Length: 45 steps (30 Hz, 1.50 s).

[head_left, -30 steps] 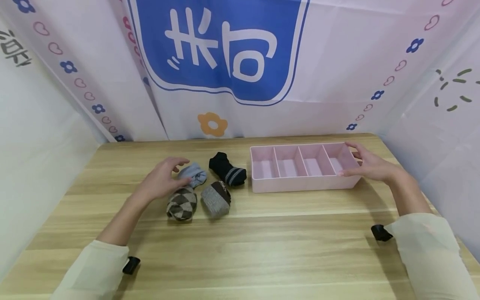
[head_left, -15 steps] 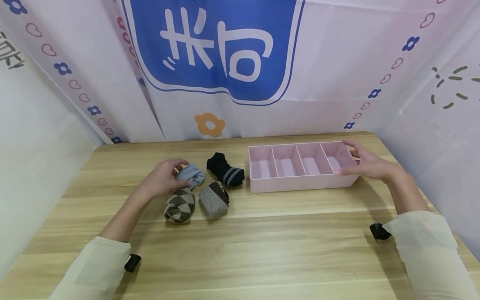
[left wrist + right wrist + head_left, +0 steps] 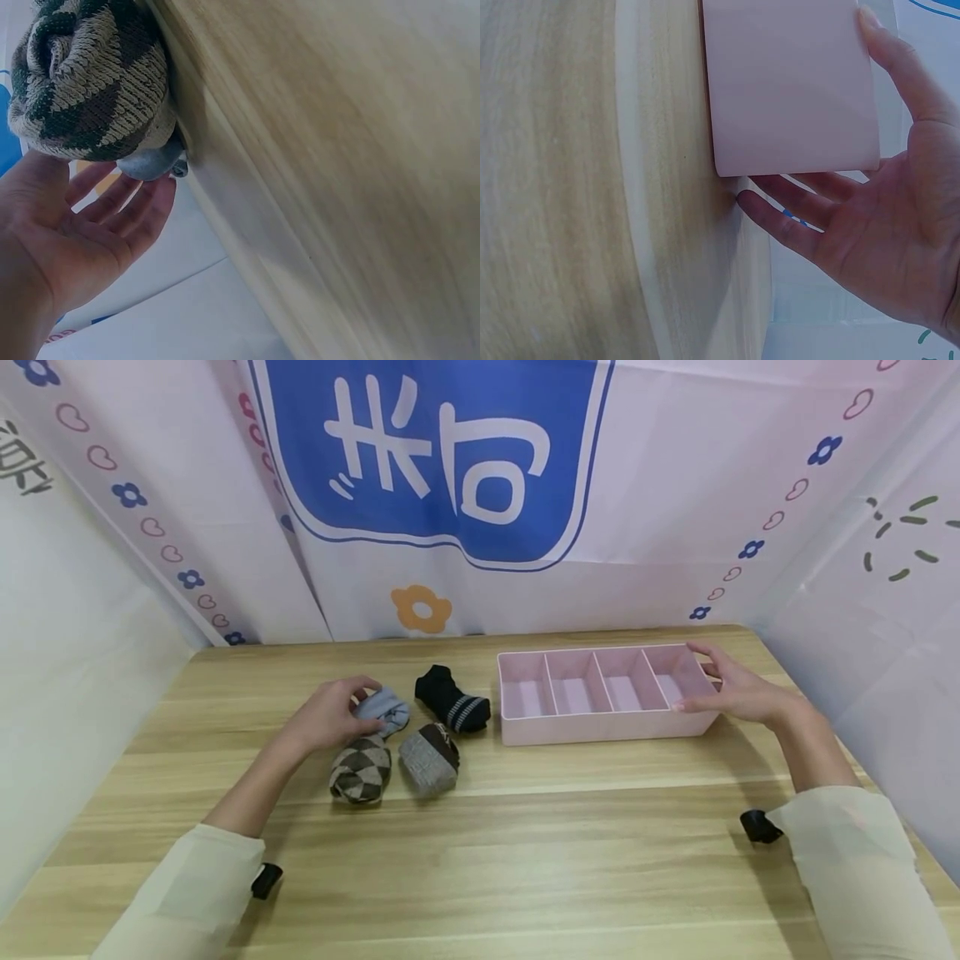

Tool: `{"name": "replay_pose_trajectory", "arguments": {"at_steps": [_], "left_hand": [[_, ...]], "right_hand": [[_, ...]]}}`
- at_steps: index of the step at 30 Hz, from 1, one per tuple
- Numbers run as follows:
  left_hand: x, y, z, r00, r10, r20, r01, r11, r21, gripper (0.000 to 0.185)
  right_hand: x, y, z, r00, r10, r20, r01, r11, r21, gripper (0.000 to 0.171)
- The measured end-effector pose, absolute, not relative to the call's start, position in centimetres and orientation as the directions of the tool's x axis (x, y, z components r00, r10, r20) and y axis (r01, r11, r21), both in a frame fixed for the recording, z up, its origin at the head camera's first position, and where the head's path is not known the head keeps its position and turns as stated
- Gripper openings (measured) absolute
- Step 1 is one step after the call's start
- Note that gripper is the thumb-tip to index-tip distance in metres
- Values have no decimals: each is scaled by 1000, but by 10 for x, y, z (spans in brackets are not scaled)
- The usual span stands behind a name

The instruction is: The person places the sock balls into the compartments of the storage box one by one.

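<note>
Knitted socks (image 3: 362, 768), matt plastic tray (image 3: 600, 727)

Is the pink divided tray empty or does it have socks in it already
Empty. All four compartments of the pink tray show bare bottoms; the four rolled socks, including the argyle one, lie on the table to its left.

Hidden and cut-off parts

The left hand (image 3: 330, 718) covers the near left part of the light blue sock (image 3: 388, 708). In the left wrist view, the argyle sock (image 3: 90, 82) is cut off by the top edge. In the right wrist view, the pink tray (image 3: 791, 86) is cropped at the top, its compartments hidden.
</note>
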<state>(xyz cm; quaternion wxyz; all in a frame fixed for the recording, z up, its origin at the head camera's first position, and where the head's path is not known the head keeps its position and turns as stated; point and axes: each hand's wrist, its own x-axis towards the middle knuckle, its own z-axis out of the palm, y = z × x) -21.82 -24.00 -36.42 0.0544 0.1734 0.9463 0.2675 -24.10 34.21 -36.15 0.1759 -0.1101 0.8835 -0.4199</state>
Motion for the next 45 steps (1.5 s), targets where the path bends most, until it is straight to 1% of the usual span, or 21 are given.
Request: {"name": "replay_pose_trajectory", "arguments": {"at_steps": [14, 23, 30, 34, 40, 45], "left_hand": [[-219, -238, -359, -932, 362, -4, 296, 769, 567, 48], [-222, -237, -361, -928, 373, -14, 303, 774, 555, 50], [-222, -234, -359, -931, 364, 26, 323, 788, 523, 45], [-220, -230, -354, -935, 352, 54, 324, 778, 538, 43], [-218, -222, -347, -926, 358, 119, 358, 735, 576, 42], [-215, -212, -341, -927, 357, 113, 352, 726, 591, 43]], "right_hand": [[-238, 341, -361, -914, -337, -226, -39, 628, -778, 114], [-238, 342, -360, -912, -345, -223, -46, 624, -780, 113], [-238, 342, -360, -912, -349, -217, -54, 625, -778, 112], [-238, 341, -360, -912, -348, -218, -50, 620, -783, 112], [-238, 341, -360, -912, -349, -215, -53, 622, -781, 112], [-238, 341, -361, -912, -347, -217, -50, 621, -782, 111]]}}
